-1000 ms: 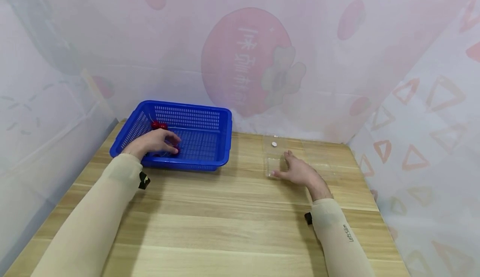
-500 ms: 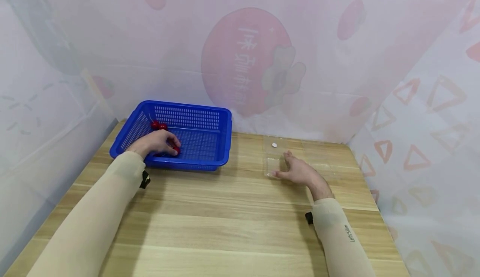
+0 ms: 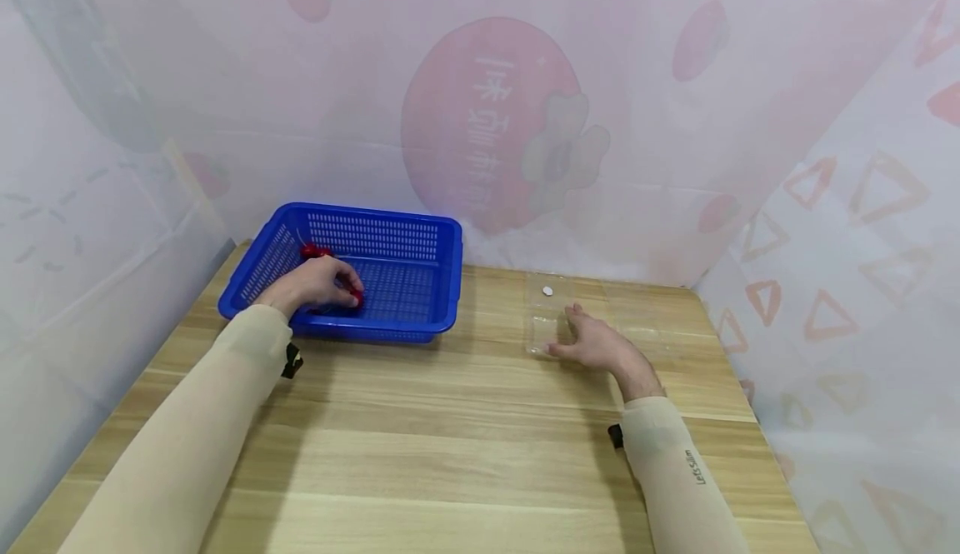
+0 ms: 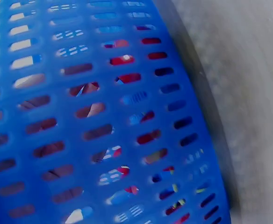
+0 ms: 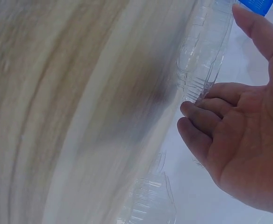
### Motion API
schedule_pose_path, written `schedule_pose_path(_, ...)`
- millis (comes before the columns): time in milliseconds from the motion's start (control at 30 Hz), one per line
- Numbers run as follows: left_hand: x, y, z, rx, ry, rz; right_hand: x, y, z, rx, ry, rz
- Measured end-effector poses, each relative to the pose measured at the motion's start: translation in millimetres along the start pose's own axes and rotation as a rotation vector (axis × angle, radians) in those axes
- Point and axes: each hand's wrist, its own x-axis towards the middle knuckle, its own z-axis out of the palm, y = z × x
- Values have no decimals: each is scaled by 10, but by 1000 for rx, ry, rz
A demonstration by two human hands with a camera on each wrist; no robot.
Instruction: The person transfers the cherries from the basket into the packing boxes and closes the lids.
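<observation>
Inside the blue basket (image 3: pixel 382 325), my left hand (image 3: pixel 318 281) pinches a red cherry (image 3: pixel 357 296) between thumb and fingertips. More red cherries (image 3: pixel 315 251) with thin stems lie beyond it against the basket's far left corner. In the left wrist view, the slotted basket wall (image 4: pixel 141 107) hides most of the hand, and bits of red show through the slots. On the right, my right hand (image 3: pixel 596 341) rests with thumb and fingers spread at a clear plastic box (image 3: pixel 543 333). The right wrist view has its fingers beside the box (image 5: pixel 204 51), seemingly touching its edge.
A second clear plastic part (image 3: pixel 637 308), perhaps the lid, lies to the right of the box. A small white round sticker (image 3: pixel 547 291) is on the box. The wooden table (image 3: pixel 420 454) meets printed white curtains (image 3: pixel 660 162) at the back and sides.
My left fingers have closed in on a red cherry and shifted it slightly to the right and up. My right hand has stayed almost still by the clear box.
</observation>
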Motion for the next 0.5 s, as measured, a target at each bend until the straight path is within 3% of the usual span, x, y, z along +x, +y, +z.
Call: schedule_pose_path(500, -23, 376, 39, -74, 97, 97, -11, -20, -2, 7, -5, 8)
